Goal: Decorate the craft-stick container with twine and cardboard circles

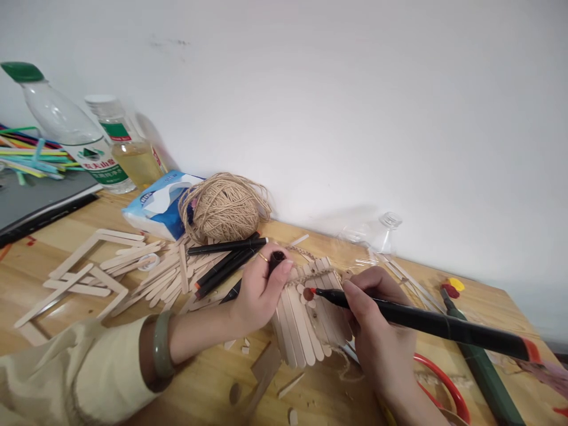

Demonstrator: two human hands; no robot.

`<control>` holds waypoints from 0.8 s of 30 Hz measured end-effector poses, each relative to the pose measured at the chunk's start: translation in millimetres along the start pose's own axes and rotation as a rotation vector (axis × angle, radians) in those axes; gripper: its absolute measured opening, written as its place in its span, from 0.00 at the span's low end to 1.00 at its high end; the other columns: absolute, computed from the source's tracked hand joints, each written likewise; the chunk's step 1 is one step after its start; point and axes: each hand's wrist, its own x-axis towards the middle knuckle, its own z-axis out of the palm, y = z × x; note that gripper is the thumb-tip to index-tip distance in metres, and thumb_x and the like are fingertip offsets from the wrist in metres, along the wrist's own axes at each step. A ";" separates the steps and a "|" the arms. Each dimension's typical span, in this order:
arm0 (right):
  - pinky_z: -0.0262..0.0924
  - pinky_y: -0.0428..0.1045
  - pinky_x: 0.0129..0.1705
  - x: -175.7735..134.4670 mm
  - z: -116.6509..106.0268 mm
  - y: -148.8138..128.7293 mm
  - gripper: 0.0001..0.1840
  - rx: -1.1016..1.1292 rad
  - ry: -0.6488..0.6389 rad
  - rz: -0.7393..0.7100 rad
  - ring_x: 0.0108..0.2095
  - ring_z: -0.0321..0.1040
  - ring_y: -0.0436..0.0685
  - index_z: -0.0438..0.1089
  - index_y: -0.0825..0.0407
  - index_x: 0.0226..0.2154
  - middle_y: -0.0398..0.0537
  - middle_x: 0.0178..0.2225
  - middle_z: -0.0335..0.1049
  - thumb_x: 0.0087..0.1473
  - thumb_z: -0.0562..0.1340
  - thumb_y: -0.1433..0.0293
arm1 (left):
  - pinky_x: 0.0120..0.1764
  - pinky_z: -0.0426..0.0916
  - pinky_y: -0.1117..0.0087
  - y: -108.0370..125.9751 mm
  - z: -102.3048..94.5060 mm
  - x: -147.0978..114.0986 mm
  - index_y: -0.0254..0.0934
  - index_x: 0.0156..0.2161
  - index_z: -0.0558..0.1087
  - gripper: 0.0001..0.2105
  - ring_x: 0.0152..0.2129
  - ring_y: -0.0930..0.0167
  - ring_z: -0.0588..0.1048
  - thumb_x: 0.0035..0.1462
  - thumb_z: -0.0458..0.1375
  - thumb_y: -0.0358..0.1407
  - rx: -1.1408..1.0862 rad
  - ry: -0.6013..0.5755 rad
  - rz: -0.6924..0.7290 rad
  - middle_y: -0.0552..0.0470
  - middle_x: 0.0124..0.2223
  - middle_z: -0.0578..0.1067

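My right hand point(381, 331) grips a black marker point(426, 322) with an orange-red end. Its red tip touches a small flower shape point(307, 294) with a reddish-brown centre. The flower lies on a craft point(302, 331) made of wooden craft sticks set side by side, with twine across its upper part. My left hand point(261, 290) is closed around a black marker cap point(277, 258), its open end facing up, and rests against the craft's left edge. Whether its hidden fingers also grip the craft, I cannot tell.
Loose craft sticks point(164, 278), black markers point(228, 266) and a twine ball point(226, 207) lie left, near a tissue pack point(155, 204) and bottles point(91, 142). To the right are red-handled scissors point(448, 384), a dark green tool point(483, 367) and a clear bottle point(381, 236).
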 end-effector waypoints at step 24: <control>0.43 0.45 0.17 0.2 -0.3 1.1 0.14 0.025 0.017 -0.025 0.17 0.47 0.48 0.60 0.49 0.19 0.35 0.16 0.54 0.51 0.62 0.66 | 0.27 0.60 0.74 -1.9 -0.7 0.1 0.38 0.33 0.64 0.06 0.20 0.75 0.61 0.62 0.48 0.35 0.016 0.003 -0.002 0.59 0.23 0.61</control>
